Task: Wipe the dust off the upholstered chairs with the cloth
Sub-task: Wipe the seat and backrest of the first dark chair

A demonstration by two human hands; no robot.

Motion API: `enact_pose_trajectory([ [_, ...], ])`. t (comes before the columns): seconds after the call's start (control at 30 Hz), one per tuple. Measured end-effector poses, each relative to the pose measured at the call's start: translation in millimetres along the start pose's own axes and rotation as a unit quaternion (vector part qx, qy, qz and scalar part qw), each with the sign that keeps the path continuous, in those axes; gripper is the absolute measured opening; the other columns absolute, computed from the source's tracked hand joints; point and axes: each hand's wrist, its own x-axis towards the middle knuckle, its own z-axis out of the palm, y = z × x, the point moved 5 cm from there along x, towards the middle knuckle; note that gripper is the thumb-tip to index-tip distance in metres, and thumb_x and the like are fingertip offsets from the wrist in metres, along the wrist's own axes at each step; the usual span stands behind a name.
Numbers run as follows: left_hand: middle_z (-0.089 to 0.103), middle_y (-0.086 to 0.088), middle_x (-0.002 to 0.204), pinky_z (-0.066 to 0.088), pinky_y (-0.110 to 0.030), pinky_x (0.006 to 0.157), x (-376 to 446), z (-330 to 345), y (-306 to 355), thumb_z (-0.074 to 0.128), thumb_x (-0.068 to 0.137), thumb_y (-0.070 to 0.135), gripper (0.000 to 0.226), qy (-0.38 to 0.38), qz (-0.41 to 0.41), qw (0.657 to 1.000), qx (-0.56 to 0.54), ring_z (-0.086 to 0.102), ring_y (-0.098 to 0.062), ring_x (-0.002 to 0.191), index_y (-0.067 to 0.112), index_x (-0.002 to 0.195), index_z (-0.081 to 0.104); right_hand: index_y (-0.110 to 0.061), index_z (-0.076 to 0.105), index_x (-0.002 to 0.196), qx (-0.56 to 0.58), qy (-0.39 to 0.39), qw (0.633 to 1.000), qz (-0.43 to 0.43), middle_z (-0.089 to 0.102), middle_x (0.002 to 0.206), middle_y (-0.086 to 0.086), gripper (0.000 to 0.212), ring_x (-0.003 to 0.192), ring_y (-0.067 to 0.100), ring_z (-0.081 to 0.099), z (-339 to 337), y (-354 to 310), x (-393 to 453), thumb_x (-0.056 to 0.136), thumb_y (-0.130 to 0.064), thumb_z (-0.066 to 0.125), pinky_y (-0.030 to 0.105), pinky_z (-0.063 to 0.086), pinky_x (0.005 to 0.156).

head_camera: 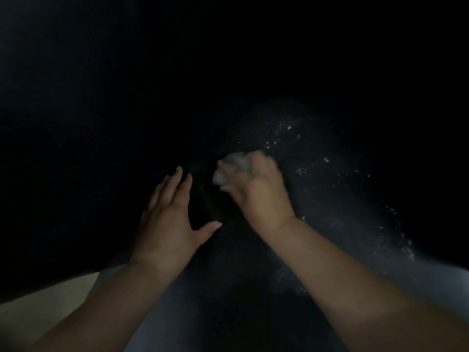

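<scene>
The scene is very dark. A black upholstered chair surface [330,153] fills most of the view, speckled with white dust to the right of centre. My right hand [258,189] grips a crumpled white cloth [231,166] against that surface, just left of the dust; the hand is blurred. My left hand [170,219] lies flat on the dark upholstery beside it, fingers straight and spread, thumb pointing right. A narrow dark gap separates the two hands.
A pale floor or wall strip [50,298] shows at the lower left below the chair's edge. More white dust specks [403,245] trail down the right side. Everything beyond the chair is black and unreadable.
</scene>
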Motion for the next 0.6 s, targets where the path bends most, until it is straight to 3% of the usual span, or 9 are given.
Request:
enact_pose_trajectory([
  [0.07,0.001,0.012,0.159,0.016,-0.038,0.117,3.8,0.9,8.7,0.065,0.070,0.065,0.102,-0.007,0.000,1.000,-0.005,0.002,-0.013,0.145,0.026,0.151,0.017,-0.022,0.060,0.127,0.045,-0.012,0.999,-0.017,0.053,0.114,0.018,0.042,0.101,0.036,0.051,-1.0,1.2,0.1,0.086,-0.023,0.067,0.047,0.050,0.082],
  [0.17,0.001,0.012,0.159,0.018,-0.040,0.117,11.8,-1.3,20.0,0.064,0.072,0.065,0.099,-0.008,0.018,1.000,-0.008,0.002,-0.012,0.145,0.028,0.151,0.018,-0.021,0.058,0.129,0.125,0.070,0.987,0.074,0.046,0.117,0.014,0.041,0.105,0.031,0.053,-30.6,49.0,14.7,0.089,-0.016,0.064,0.047,0.052,0.086],
  [0.27,0.000,0.014,0.159,0.016,-0.038,0.118,23.0,-4.1,27.8,0.061,0.073,0.066,0.097,-0.005,0.026,1.000,-0.010,-0.001,-0.010,0.145,0.029,0.151,0.016,-0.022,0.052,0.134,0.080,0.115,0.979,0.145,0.046,0.122,0.019,0.043,0.112,0.034,0.048,-58.4,105.1,42.3,0.092,-0.020,0.059,0.046,0.043,0.099],
  [0.37,0.002,0.014,0.159,0.016,-0.038,0.117,32.7,-3.5,28.9,0.061,0.073,0.066,0.096,0.004,0.021,1.000,-0.013,0.000,-0.010,0.144,0.030,0.151,0.017,-0.027,0.056,0.130,0.005,0.071,0.980,0.184,0.050,0.127,0.019,0.038,0.118,0.036,0.044,-53.4,125.7,65.0,0.092,-0.026,0.054,0.045,0.037,0.101],
  [0.43,0.002,0.014,0.159,0.017,-0.038,0.117,36.1,-0.1,28.5,0.062,0.073,0.065,0.095,0.004,0.018,1.000,-0.006,0.002,-0.010,0.144,0.030,0.150,0.018,-0.025,0.061,0.125,0.015,0.042,0.987,0.153,0.053,0.123,0.018,0.034,0.115,0.036,0.047,-39.6,109.3,62.8,0.091,-0.024,0.056,0.046,0.040,0.097],
  [0.53,0.005,0.013,0.159,0.018,-0.038,0.116,35.0,2.8,27.0,0.063,0.072,0.065,0.095,0.007,0.014,1.000,0.004,0.004,-0.011,0.144,0.029,0.150,0.020,-0.016,0.064,0.122,0.066,0.029,0.997,0.025,0.057,0.110,0.015,0.035,0.103,0.032,0.052,-26.4,70.8,37.3,0.087,-0.013,0.064,0.039,0.046,0.090],
  [0.6,0.006,0.012,0.159,0.019,-0.038,0.115,35.4,3.2,26.6,0.063,0.071,0.065,0.096,0.010,0.013,1.000,0.002,0.005,-0.012,0.144,0.029,0.150,0.022,-0.013,0.061,0.125,0.093,0.067,0.993,0.040,0.055,0.112,0.017,0.038,0.105,0.033,0.052,-36.8,81.0,39.9,0.087,-0.009,0.063,0.041,0.046,0.094],
])
